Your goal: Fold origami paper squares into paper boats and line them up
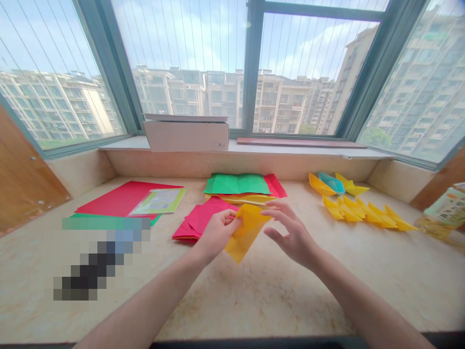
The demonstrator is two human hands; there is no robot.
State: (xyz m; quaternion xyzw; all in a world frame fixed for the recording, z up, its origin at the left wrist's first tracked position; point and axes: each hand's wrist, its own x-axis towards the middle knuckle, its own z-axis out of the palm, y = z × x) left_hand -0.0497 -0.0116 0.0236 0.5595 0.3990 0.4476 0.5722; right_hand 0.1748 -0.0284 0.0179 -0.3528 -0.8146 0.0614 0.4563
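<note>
My left hand is closed in a pinch on a folded yellow paper, held just above the marble sill. My right hand hovers to the paper's right with fingers spread, its fingertips close to the paper's upper edge but holding nothing. Behind the hands lie folded pink-red sheets, a green sheet and more yellow sheets.
Several folded paper boats, yellow and one teal, sit at the right. A red sheet with a printed leaflet lies left. A cardboard box stands on the window ledge. A bottle lies at far right.
</note>
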